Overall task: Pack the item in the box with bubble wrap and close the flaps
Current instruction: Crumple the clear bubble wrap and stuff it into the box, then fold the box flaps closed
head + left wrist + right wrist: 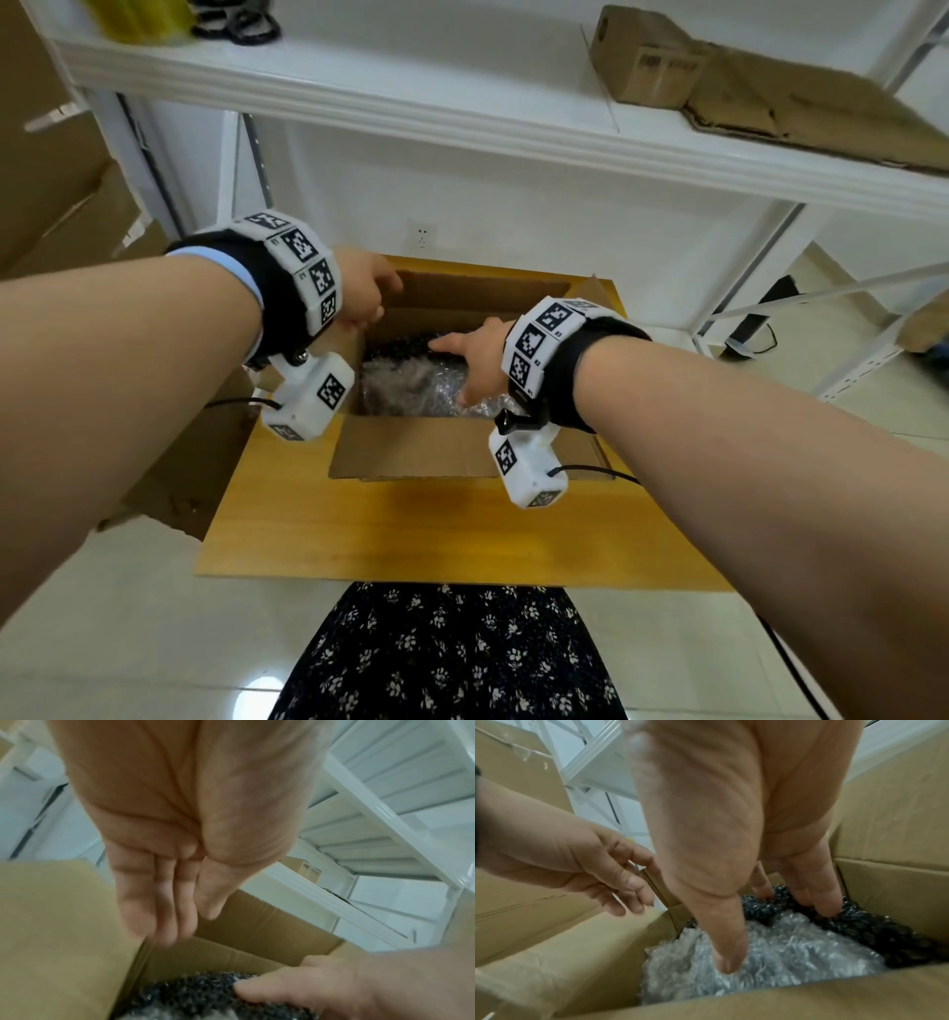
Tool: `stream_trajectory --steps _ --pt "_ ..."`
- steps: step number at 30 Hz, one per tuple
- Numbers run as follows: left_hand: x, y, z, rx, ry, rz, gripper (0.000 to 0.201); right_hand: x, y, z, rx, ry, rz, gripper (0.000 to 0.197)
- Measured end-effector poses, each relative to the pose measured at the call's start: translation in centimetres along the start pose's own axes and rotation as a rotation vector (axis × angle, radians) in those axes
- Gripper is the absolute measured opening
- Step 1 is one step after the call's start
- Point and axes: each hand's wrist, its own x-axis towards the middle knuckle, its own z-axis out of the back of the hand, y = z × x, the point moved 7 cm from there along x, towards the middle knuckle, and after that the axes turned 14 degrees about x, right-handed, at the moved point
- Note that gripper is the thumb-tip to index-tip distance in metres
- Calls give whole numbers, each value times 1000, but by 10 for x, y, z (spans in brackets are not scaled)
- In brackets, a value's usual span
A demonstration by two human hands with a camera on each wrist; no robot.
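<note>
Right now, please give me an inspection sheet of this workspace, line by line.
Surface: wooden table, the box on it.
Job's things: cardboard box, flaps open; bubble wrap inside, partly over a dark item.
Clutter: nothing seen on the table.
Grippers: left hand at the left flap's edge, fingers relaxed; right hand pressing the wrap, fingers straight.
Cables: black leads from the wrist cameras.
Surroundings: white shelf with cartons; tiled floor.

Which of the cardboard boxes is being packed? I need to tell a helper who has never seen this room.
On the wooden table under the white shelf stands one cardboard box, flaps up. The right hand presses bubble wrap inside it; the left hand is at its left flap. The other boxes show no wrap.
</note>
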Motion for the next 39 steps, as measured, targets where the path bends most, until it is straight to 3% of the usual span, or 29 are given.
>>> stream_trajectory --steps 3,5,9,15,20,23,26,29,32,35,39 --pt "4 3 12 402 -121 21 61 -4 -7 1 -6 17 -11 77" --pt "-1 9 9 473 -98 71 63 -4 -9 -4 -37 21 -29 77" --pt "-9 22 -17 278 79 67 77 2 -10 -9 -14 -15 -80 88" --pt "-20 16 4 199 5 102 65 2 -13 2 248 -57 -39 96" --pt "-17 -12 11 33 -71 -47 56 1 -21 0 291 -98 -39 92" --pt "-14 -46 -8 -47 37 -175 63 5 -25 4 222 -152 -36 84" --pt "-12 -59 -33 42 155 -180 71 4 -31 5 247 -159 -34 76" --pt "-10 -60 -41 284 153 -194 70 -4 -39 12 329 -160 -12 67" --pt "-9 -58 -43 426 166 -215 73 -14 -54 44 362 -356 -29 43" --pt "-11 -62 -47 444 174 -230 82 -27 -75 73 315 -523 -106 33" --pt "-11 -66 -45 389 147 -229 89 -35 -96 79 198 -496 -209 32"
